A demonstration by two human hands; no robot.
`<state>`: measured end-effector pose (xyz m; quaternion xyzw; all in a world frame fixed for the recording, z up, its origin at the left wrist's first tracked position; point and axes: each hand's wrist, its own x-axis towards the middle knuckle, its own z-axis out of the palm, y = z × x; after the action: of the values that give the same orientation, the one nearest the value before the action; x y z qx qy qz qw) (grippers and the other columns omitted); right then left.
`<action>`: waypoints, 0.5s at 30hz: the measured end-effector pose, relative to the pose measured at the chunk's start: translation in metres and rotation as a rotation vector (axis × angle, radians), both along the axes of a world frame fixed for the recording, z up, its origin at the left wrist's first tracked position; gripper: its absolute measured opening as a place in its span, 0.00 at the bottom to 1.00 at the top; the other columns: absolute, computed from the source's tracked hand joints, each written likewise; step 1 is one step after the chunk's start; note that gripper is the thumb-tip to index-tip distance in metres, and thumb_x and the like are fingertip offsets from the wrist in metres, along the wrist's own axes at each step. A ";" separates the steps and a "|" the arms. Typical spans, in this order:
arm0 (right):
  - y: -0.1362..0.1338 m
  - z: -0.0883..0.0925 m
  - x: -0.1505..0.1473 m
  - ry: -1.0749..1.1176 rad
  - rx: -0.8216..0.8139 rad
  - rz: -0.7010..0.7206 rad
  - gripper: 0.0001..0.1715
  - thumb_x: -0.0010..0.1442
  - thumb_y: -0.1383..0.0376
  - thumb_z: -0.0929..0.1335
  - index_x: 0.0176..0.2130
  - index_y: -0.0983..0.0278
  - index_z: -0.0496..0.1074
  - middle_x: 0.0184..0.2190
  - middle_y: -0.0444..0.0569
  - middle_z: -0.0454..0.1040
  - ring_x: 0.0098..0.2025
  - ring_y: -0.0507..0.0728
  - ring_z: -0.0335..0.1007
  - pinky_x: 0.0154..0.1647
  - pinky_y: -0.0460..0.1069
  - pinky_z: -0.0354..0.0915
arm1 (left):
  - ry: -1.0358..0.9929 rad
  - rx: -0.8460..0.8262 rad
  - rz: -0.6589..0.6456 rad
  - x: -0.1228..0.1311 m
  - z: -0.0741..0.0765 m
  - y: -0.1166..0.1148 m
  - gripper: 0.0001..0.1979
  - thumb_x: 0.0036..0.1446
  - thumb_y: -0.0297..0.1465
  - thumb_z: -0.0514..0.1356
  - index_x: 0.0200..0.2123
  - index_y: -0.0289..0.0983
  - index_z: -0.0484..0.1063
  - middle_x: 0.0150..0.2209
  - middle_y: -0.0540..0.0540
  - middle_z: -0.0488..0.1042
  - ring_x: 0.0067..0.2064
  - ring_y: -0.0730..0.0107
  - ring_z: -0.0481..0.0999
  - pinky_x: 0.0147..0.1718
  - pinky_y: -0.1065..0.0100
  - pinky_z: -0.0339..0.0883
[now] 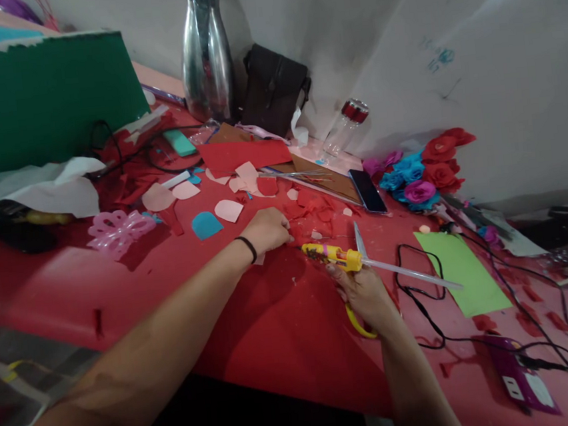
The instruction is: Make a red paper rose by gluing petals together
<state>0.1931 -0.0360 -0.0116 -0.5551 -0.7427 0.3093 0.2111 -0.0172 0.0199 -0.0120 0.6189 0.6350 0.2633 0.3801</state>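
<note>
My right hand (365,292) is wrapped round a yellow hot glue gun (335,255), its nozzle facing left. A long clear glue stick (415,273) juts out of the gun's back end. Scissors with a yellow handle (359,326) lie by the same hand, their blade showing above it. Close to the nozzle, my left hand (268,231) is closed, fingertips pinched together. What it pinches is too small and hidden to name. Beside it lie a pink paper petal (229,210), a blue paper petal (207,226) and crumpled red scraps (314,213).
Behind stand a steel jug (206,53), a dark bag (274,86) and a glass bottle (346,126). A phone (368,191) lies near paper flowers (425,169). Black cable (423,300) loops by green paper (465,272) and a purple power strip (520,374). A green board (47,102) stands left.
</note>
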 end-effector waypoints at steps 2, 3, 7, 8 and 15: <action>0.000 0.002 0.000 0.001 -0.010 -0.017 0.19 0.60 0.50 0.61 0.27 0.58 0.70 0.15 0.44 0.66 0.27 0.58 0.70 0.26 0.49 0.62 | 0.032 -0.020 -0.005 0.000 0.002 0.000 0.12 0.36 0.26 0.63 0.08 0.39 0.65 0.11 0.52 0.59 0.22 0.70 0.61 0.26 0.67 0.51; 0.000 0.003 -0.001 0.003 -0.008 -0.019 0.19 0.59 0.50 0.61 0.26 0.58 0.70 0.15 0.44 0.66 0.28 0.59 0.70 0.27 0.49 0.62 | 0.040 -0.030 -0.005 0.001 0.003 0.000 0.12 0.36 0.26 0.63 0.09 0.39 0.65 0.11 0.52 0.60 0.22 0.70 0.62 0.26 0.67 0.51; 0.000 0.007 -0.001 -0.014 0.020 -0.030 0.20 0.60 0.50 0.61 0.26 0.59 0.71 0.19 0.46 0.70 0.31 0.60 0.71 0.30 0.50 0.64 | 0.017 -0.046 -0.001 0.001 0.006 -0.001 0.14 0.37 0.25 0.62 0.08 0.38 0.62 0.11 0.53 0.58 0.20 0.72 0.59 0.25 0.67 0.50; -0.001 0.007 0.000 -0.028 0.024 -0.036 0.20 0.60 0.50 0.61 0.27 0.59 0.72 0.21 0.47 0.72 0.33 0.60 0.72 0.32 0.50 0.64 | 0.008 -0.043 0.000 0.001 0.006 -0.001 0.14 0.37 0.24 0.62 0.08 0.38 0.62 0.10 0.53 0.57 0.20 0.72 0.59 0.25 0.67 0.49; -0.005 -0.001 0.003 -0.075 0.092 -0.059 0.19 0.60 0.51 0.63 0.39 0.61 0.73 0.35 0.53 0.77 0.37 0.61 0.72 0.35 0.52 0.64 | 0.002 -0.058 -0.002 0.001 0.006 -0.002 0.14 0.36 0.24 0.62 0.08 0.38 0.62 0.11 0.52 0.58 0.21 0.71 0.60 0.26 0.66 0.49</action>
<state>0.1964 -0.0411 -0.0128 -0.5778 -0.7468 0.2475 0.2173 -0.0165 0.0184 -0.0061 0.6086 0.6422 0.2437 0.3973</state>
